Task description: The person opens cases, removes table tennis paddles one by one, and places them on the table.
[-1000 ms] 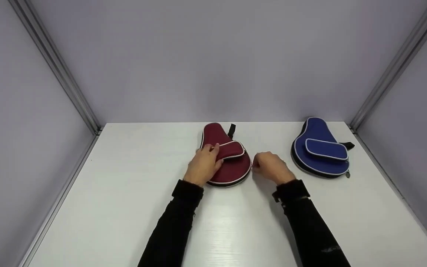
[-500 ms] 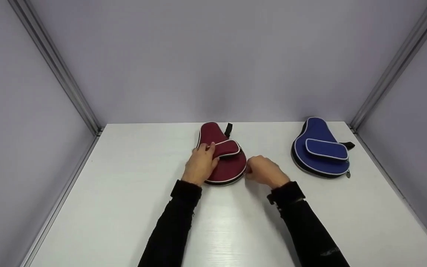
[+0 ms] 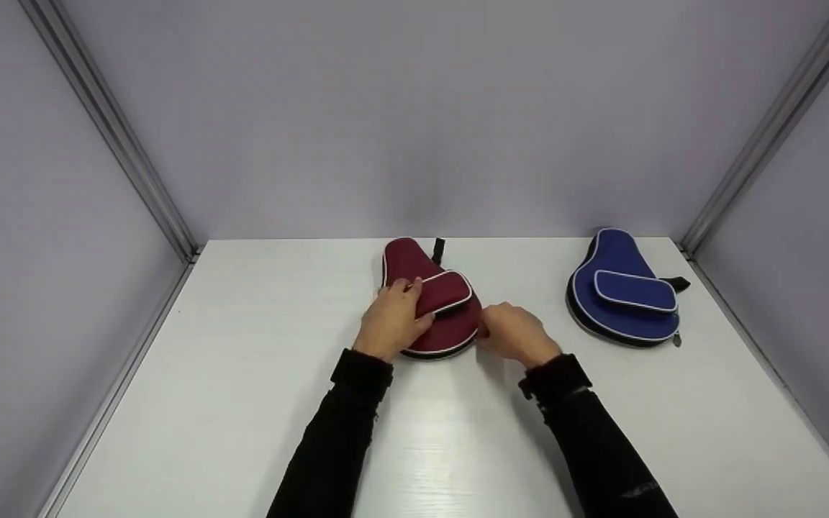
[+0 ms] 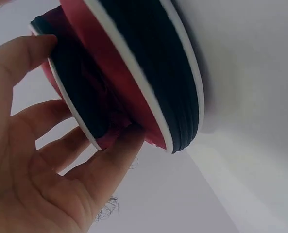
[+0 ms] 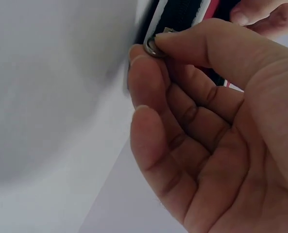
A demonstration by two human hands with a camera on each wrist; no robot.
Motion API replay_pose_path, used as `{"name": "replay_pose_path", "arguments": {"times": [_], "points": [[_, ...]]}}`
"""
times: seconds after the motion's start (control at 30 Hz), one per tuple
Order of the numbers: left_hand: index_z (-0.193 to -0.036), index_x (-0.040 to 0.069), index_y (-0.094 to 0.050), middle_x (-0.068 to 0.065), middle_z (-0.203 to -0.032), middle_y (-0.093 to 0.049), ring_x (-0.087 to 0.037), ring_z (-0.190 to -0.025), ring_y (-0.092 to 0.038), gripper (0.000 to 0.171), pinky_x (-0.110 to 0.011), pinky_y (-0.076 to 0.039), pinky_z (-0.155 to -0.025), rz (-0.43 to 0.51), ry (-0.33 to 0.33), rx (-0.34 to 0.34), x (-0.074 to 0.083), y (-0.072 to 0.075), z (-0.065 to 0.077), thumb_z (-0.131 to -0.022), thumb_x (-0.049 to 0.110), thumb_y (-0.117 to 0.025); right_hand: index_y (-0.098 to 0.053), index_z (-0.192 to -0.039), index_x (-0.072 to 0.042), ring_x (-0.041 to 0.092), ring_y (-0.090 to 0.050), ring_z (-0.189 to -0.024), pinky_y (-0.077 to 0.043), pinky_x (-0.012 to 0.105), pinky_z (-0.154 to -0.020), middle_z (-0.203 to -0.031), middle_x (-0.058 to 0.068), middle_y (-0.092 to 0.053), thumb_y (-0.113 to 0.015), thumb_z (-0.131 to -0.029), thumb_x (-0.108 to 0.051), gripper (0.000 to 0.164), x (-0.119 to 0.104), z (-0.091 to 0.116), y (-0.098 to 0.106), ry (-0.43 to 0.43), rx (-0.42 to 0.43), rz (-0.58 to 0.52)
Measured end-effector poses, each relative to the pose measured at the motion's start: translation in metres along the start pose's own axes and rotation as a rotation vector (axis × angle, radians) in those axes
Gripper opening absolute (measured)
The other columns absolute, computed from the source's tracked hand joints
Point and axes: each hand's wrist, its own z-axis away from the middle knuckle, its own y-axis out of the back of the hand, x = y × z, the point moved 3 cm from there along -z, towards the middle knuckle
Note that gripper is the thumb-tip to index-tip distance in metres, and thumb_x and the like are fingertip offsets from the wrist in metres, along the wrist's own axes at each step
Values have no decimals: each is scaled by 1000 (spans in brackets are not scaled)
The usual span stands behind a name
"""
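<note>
A dark red table tennis bat case (image 3: 404, 260) with white piping lies on the white table, its narrow end toward the back wall. My left hand (image 3: 389, 322) rests over its left side and grips the raised front pocket (image 3: 449, 289); in the left wrist view the thumb and fingers hold the pocket's edges. At the case's right edge is my right hand (image 3: 519, 332). Between its thumb and forefinger it pinches a small metal zipper pull (image 5: 154, 47) on the black zipper band (image 5: 177, 17). The far side of the case is partly hidden by the left hand.
A blue case (image 3: 616, 260) of the same shape lies at the back right of the table (image 3: 278, 403), its black strap (image 3: 676, 283) pointing right. Grey-white panels (image 3: 414, 115) enclose the back and both sides. The red case's black strap (image 3: 438, 250) sticks up behind it.
The red case has shifted a little to the left and turned slightly, with the left hand still on it. My right hand has moved slightly left along with its edge. The blue case stays put.
</note>
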Motion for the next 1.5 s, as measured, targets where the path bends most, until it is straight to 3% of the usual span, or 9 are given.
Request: {"name": "replay_pose_path", "arguments": {"times": [0.23, 0.37, 0.6, 0.77, 0.9, 1.13, 1.23, 1.4, 1.5], "points": [[-160, -4, -68, -27, -151, -75, -44, -139, -77, 59, -56, -67, -116, -68, -81, -1, 16, 4, 1, -117, 36, -73, -65, -74, -15, 17, -51, -68, -38, 35, -58, -72, -5, -57, -80, -90, -5, 25, 31, -3, 8, -76, 49, 27], [-153, -1, -75, -22, -146, -80, -38, -136, -80, 52, -54, -69, -114, -90, -124, -17, 28, 6, 3, -119, 38, -70, -73, -80, -9, 22, -61, -71, -55, 46, -63, -78, 4, -72, -77, -92, -3, 14, 48, -2, 13, -83, 105, 78], [-154, 6, -77, -13, -146, -83, -30, -140, -79, 46, -50, -67, -117, -64, -207, -118, 41, 9, 7, -123, 36, -60, -75, -87, -5, 30, -70, -78, -61, 53, -70, -89, 15, -80, -69, -93, 3, 11, 71, 2, 18, -97, 146, 79], [-162, 9, -71, -12, -156, -78, -31, -151, -72, 51, -49, -58, -129, 2, -238, -182, 29, 8, 5, -123, 40, -61, -70, -84, -10, 29, -68, -75, -58, 54, -65, -84, 11, -76, -71, -94, -1, 13, 94, -8, 3, -69, 195, 88], [-173, 8, -58, -18, -171, -66, -40, -166, -58, 72, -57, -46, -141, 50, -250, -203, 12, 6, 1, -118, 54, -66, -68, -84, -13, 31, -70, -75, -57, 57, -62, -83, 11, -75, -73, -92, -3, 13, 120, -24, -19, -51, 250, 122], [-184, 9, -39, -13, -192, -41, -36, -182, -33, 114, -56, -25, -152, 11, -267, -257, -18, -14, -2, -101, 79, -76, -72, -89, -12, 35, -75, -83, -61, 58, -68, -89, 13, -78, -74, -97, -2, 13, 105, -15, -6, -79, 196, 116], [-185, 9, -37, -13, -194, -35, -37, -184, -28, 115, -57, -23, -152, -22, -239, -304, -12, -8, 3, -99, 71, -83, -72, -89, -11, 38, -75, -84, -61, 59, -68, -90, 16, -78, -73, -98, -4, 11, 108, -18, -9, -80, 193, 125], [-184, 12, -39, -9, -195, -34, -33, -184, -30, 112, -54, -25, -152, -70, -211, -291, -12, -7, 3, -99, 67, -86, -71, -85, -14, 33, -73, -79, -58, 60, -64, -87, 14, -78, -71, -98, -6, 15, 120, -28, -20, -85, 197, 132], [-184, 12, -39, -8, -195, -35, -32, -184, -31, 109, -55, -26, -152, -80, -192, -278, -14, -6, 3, -101, 66, -85, -72, -85, -12, 31, -72, -76, -58, 60, -63, -87, 14, -79, -71, -99, -4, 17, 101, -20, -7, -88, 174, 110]]}}
